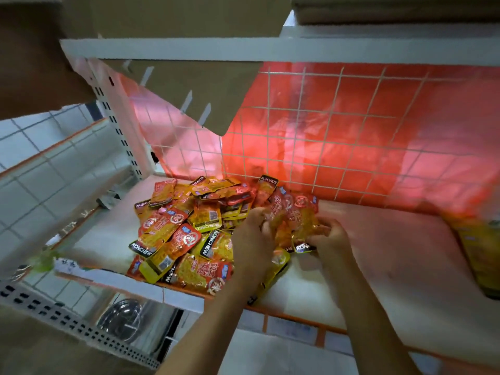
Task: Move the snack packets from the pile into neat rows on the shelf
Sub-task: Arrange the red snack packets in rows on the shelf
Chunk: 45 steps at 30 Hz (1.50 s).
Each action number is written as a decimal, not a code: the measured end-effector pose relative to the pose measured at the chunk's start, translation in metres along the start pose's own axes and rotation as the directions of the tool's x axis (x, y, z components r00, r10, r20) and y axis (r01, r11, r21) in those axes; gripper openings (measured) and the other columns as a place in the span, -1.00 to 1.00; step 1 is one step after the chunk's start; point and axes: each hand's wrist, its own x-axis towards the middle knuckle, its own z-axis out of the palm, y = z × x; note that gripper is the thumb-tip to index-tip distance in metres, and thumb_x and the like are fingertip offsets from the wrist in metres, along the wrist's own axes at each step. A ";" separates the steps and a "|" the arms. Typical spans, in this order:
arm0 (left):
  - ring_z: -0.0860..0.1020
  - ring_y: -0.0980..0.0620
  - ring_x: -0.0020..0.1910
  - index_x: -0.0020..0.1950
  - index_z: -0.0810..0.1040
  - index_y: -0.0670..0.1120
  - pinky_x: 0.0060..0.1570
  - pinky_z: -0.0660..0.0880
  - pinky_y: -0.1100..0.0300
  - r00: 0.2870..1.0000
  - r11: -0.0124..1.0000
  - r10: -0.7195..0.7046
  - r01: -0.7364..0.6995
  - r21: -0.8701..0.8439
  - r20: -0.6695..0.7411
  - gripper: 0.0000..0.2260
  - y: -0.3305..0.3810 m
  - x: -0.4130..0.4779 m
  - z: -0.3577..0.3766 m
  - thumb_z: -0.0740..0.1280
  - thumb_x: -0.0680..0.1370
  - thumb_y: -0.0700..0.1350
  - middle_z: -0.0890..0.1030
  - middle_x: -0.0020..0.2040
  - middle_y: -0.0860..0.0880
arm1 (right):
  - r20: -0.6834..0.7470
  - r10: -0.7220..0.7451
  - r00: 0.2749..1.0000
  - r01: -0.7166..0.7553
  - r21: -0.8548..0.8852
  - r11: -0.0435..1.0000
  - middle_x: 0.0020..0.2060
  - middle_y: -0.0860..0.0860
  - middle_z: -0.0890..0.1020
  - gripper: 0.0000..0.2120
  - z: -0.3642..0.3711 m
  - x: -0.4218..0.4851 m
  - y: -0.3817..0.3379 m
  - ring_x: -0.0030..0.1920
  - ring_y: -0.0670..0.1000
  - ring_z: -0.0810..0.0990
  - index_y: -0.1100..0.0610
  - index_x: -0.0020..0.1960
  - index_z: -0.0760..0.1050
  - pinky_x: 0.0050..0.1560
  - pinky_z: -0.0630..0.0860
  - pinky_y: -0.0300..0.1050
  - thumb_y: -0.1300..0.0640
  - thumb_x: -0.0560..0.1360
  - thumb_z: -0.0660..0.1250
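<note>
Holding a small bunch of packets (296,220), the left hand (253,234) and the right hand (331,239) are close together, with fingers curled round the bunch from both sides. The bunch is just to the right of the pile (186,234), about halfway between the front and back edges of the shelf (378,261). Its packets stand on end and lean toward the back, with their black ends down near the front. One black end reads "KONC"; the right hand hides the rest.

The pile fills the left half of the shelf, from back edge to front edge. Its packets are orange, red and yellow and point every which way. Many have a black band with white letters saying "KONCHEW", some upside down. The other print is too small to read. A wire grid (338,125) stands along the back edge. A blurry yellow bag (476,253) lies at the right edge.
</note>
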 end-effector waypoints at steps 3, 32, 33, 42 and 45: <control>0.55 0.12 -0.23 0.03 0.49 -0.02 -0.25 0.35 0.32 0.989 0.961 -0.076 0.107 -0.254 0.127 -0.83 0.017 -0.010 0.010 0.38 0.49 -0.21 0.58 -0.23 0.07 | 0.040 -0.024 0.999 0.021 0.090 0.996 -0.21 0.10 0.66 -0.63 -0.030 -0.018 -0.005 -0.26 0.09 0.63 0.20 -0.01 0.54 -0.28 0.58 -0.11 0.46 0.24 0.36; 0.66 -0.11 -0.05 -0.03 0.62 -0.07 0.03 0.58 -0.09 0.546 0.577 0.059 0.664 -0.475 0.836 -0.93 0.333 -0.263 0.272 0.42 0.50 -0.18 0.69 -0.08 -0.08 | -0.511 -0.084 0.855 0.174 0.131 0.976 -0.11 0.37 0.62 -0.68 -0.494 -0.161 -0.003 -0.18 0.25 0.60 0.33 0.00 0.55 -0.14 0.47 0.12 0.09 0.38 0.37; 0.66 -0.10 -0.05 -0.03 0.62 -0.07 0.04 0.58 -0.12 0.533 0.583 0.063 0.667 -0.464 0.844 -0.93 0.342 -0.271 0.280 0.42 0.50 -0.18 0.69 -0.08 -0.08 | -0.517 -0.087 0.851 0.172 0.119 0.978 -0.13 0.36 0.63 -0.66 -0.508 -0.164 -0.001 -0.18 0.28 0.61 0.33 0.00 0.55 -0.14 0.49 0.16 0.10 0.35 0.35; 0.65 -0.05 -0.07 0.13 0.54 -0.12 -0.14 0.60 0.10 0.455 0.686 0.117 0.606 -0.403 0.883 -0.73 0.408 -0.302 0.351 0.46 0.46 -0.21 0.66 0.00 -0.11 | -0.649 -0.039 0.760 0.214 0.194 0.957 -0.20 0.23 0.63 -0.70 -0.602 -0.164 0.013 -0.21 0.19 0.62 0.35 0.03 0.56 -0.17 0.60 0.07 0.22 0.35 0.33; 0.64 -0.02 -0.15 0.13 0.54 -0.13 -0.31 0.56 0.22 0.398 0.692 0.154 0.610 -0.387 0.904 -0.75 0.436 -0.306 0.379 0.42 0.47 -0.26 0.65 -0.04 -0.13 | -0.706 -0.013 0.708 0.221 0.205 0.953 -0.18 0.25 0.61 -0.67 -0.634 -0.150 0.012 -0.18 0.19 0.60 0.35 0.00 0.55 -0.09 0.56 0.09 0.17 0.32 0.31</control>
